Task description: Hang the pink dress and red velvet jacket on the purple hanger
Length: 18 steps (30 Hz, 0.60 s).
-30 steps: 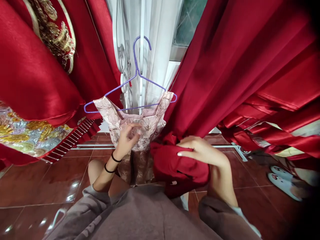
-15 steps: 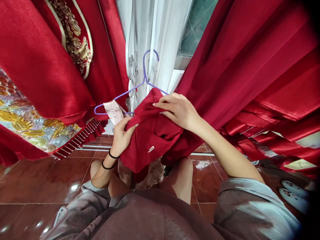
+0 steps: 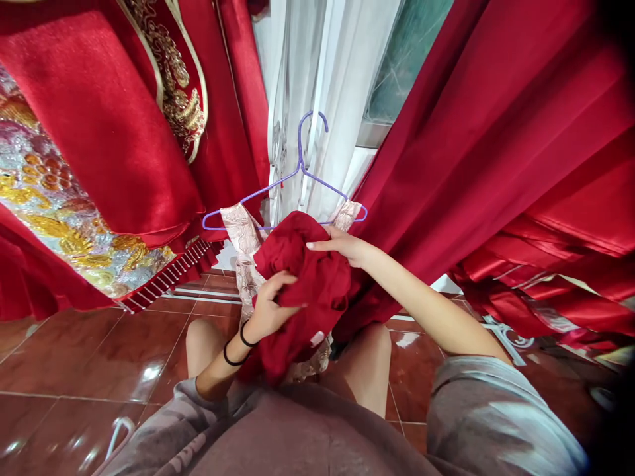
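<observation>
A purple wire hanger (image 3: 297, 173) hangs in front of a white curtain and carries a pink floral brocade garment (image 3: 241, 233). In front of that garment I hold a bunched dark red cloth (image 3: 307, 281). My left hand (image 3: 270, 309), with two black bands on the wrist, grips the cloth's lower left side. My right hand (image 3: 342, 246) pinches the cloth's upper right edge, close under the hanger's bar. The red cloth hides most of the brocade garment.
Red satin garments hang on both sides, one at the left with gold embroidery (image 3: 64, 218), one at the right in long folds (image 3: 496, 152). A white sheer curtain (image 3: 327, 86) and a window are behind. Glossy brown floor tiles (image 3: 89, 370) lie below, and my bare knees show.
Both hands lifted the red cloth from low at the right to in front of the hanging brocade garment, then bunched it tighter. My left hand left the brocade and took the red cloth.
</observation>
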Motion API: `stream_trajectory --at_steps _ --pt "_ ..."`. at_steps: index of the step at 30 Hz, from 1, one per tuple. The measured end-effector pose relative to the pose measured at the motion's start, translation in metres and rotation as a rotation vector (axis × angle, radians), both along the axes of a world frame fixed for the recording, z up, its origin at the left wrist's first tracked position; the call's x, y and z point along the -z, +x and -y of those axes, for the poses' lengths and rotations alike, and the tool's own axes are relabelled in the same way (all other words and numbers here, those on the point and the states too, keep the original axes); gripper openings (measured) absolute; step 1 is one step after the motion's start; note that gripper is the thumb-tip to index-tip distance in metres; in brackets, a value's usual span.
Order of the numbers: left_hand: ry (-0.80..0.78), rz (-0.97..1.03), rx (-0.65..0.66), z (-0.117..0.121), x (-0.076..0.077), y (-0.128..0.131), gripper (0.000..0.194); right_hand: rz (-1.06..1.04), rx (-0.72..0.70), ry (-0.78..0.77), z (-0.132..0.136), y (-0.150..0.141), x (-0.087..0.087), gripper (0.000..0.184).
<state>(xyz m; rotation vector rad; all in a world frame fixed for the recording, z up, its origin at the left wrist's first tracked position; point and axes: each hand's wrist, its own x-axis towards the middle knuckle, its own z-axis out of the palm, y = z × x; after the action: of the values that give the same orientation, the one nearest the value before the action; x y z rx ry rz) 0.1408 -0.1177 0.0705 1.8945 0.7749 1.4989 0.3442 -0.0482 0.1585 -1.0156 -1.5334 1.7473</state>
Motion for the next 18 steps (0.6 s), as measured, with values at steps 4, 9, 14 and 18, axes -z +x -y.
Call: stream_trajectory --at_steps 4,9,14,18 --pt "0.062 -0.139 0.432 -0.002 -0.016 -0.034 0.074 0.019 0.039 0.364 0.023 0.009 -0.023 0.033" --pt "0.13 -0.059 -0.2 -0.028 -0.03 -0.037 0.079 0.073 0.245 0.734 0.039 0.012 -0.033 0.021" --pt "-0.215 -0.042 0.006 -0.064 -0.036 -0.031 0.039 0.192 0.397 0.948 0.046 0.027 -0.044 0.026" --pt "-0.164 0.341 -0.056 -0.078 -0.067 -0.05 0.033 0.35 0.017 0.77 0.048 0.052 -0.047 0.04"
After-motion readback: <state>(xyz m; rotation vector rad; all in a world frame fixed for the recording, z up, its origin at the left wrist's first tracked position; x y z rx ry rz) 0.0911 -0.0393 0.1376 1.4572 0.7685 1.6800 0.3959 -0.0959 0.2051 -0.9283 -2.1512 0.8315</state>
